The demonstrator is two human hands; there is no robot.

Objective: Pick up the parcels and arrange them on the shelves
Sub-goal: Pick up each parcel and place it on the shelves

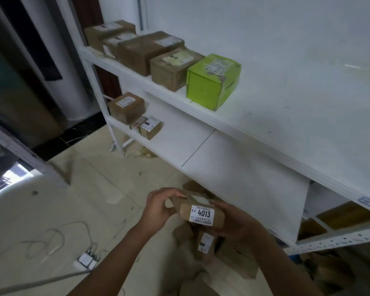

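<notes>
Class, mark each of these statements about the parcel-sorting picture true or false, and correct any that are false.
1. The left hand and the right hand both grip the labelled parcel, marked 4013. True.
2. A heap of parcels lies on the floor below the hands. True.
3. The green box stands on the floor. False: it stands on the upper shelf, at the right end of a row of brown boxes.
4. The lower shelf holds nothing. False: a brown carton and smaller packets sit at its left end.
</notes>
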